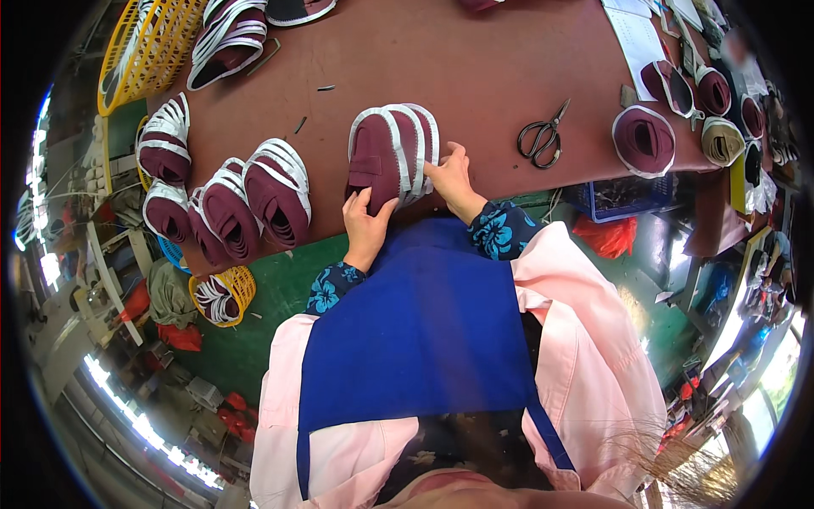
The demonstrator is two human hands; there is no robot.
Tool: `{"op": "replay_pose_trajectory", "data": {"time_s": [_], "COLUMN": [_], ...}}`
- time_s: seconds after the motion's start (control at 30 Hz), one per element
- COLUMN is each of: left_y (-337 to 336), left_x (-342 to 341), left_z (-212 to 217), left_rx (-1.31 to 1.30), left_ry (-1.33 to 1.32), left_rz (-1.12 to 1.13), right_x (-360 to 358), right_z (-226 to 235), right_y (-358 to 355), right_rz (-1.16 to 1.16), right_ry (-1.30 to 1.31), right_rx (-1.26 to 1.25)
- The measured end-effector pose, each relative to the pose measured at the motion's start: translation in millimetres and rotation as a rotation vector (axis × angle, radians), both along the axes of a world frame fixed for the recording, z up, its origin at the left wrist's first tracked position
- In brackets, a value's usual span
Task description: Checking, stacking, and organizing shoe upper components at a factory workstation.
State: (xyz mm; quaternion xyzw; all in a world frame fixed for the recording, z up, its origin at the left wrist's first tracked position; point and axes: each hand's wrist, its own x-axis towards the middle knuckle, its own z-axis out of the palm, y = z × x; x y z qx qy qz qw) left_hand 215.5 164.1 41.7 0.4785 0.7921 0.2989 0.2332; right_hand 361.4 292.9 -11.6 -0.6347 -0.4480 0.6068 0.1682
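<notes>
A short overlapping row of maroon shoe uppers (373,161) with white edging lies at the near edge of the brown table, in front of me. My left hand (366,227) grips their near end, thumb and fingers curved over the maroon fabric. At the right side of the same row, my right hand (454,180) has its thumb and bent fingers at the white edge of the rightmost piece. Parts of the fingertips are hard to make out there. A pair of black-handled scissors (540,142) lies to the right of my right hand.
More stacked uppers (275,191) stand along the table's left side. A yellow basket (170,42) is at the far left, another (242,288) below the table. Rolled maroon uppers (643,142) sit at right, above a blue crate (623,198). Paper sheets (636,42) lie far right.
</notes>
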Motion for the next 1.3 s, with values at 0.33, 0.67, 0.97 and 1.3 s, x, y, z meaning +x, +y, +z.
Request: {"op": "replay_pose_trajectory", "data": {"time_s": [0.33, 0.67, 0.97, 1.3], "left_y": [-27.2, 7.1, 30.4, 29.7], "left_x": [-53.9, -2.4, -156.7, -406.5], "left_z": [34.1, 40.7, 155.0, -45.0], "left_rx": [0.121, -0.035, 0.515, -0.522], "left_ry": [-1.156, -0.521, -0.356, 0.881], "left_rz": [0.474, 0.127, 0.457, 0.337], "right_x": [15.6, -14.0, -88.1, -199.4], "right_z": [-0.3, 54.8, 42.1, 30.9], "right_y": [6.3, 12.9, 54.4, 101.9], "right_rz": [-0.119, 0.323, 0.344, 0.629], "right_ry": [0.524, 0.544, 0.473, 0.297], "right_rx": [-0.432, 0.060, 0.002, 0.055]}}
